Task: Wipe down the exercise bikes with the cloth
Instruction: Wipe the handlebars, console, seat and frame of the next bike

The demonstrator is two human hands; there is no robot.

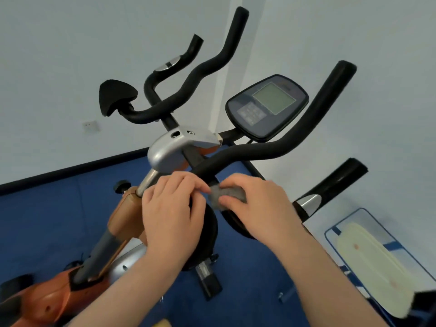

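Starting at far left: orange frame [47, 300] of the bike runs up to a silver post [147, 180] & silver clamp [169, 149]. Behind it, a 2nd bike's seat [115, 95] & bars [188, 76] by the wall. No sign of wiping there that I can judge.

Mid-frame: left hand [171, 213] is curled over the near end of the handlebar [271, 147], fingers bent round the foam, steadying it. Touching it on the right, the right hand [257, 208] is clamped on a small grey cloth [224, 193], bunched up, pressed against the same bar end w/ thumb under and fingers over. So cloth is at the bar's lower end, between the 2 hands.

Further right: console [266, 107] w/ grey screen, then the bar's long upswept grip, and a lower black grip [330, 185]. Far right, a blue-edged tray [368, 256] w/ a cream pad on it.

Progress, as a guess: early-to-mid. Wipe looks to be on the bar end only; rest of grip, console, clamp, seat, frame & the other bike prob. left to do. Can't tell clean from dirty on any surface.
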